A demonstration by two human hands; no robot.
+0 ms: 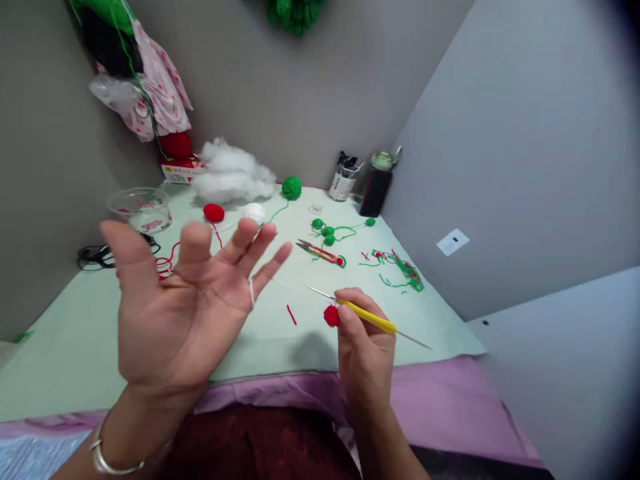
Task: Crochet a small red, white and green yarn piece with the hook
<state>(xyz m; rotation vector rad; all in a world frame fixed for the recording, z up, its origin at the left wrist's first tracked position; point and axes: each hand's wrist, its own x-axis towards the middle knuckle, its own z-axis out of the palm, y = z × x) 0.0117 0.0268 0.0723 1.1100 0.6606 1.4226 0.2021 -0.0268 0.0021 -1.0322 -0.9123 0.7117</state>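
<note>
My left hand is raised palm up with the fingers spread, and a strand of white yarn loops round the base of its little finger. Between the thumb and fingers of my right hand is a crochet hook with a yellow handle, its thin metal tip pointing left. The same hand pinches a small red crocheted piece beside the hook, with a bit of white at its top. A ball of white yarn stands behind my left fingertips.
Orange-handled thread snips lie mid-table, near small green crocheted balls. Yarn scraps are heaped at right. Further back are white stuffing, a green yarn ball, a red yarn ball and a clear tub.
</note>
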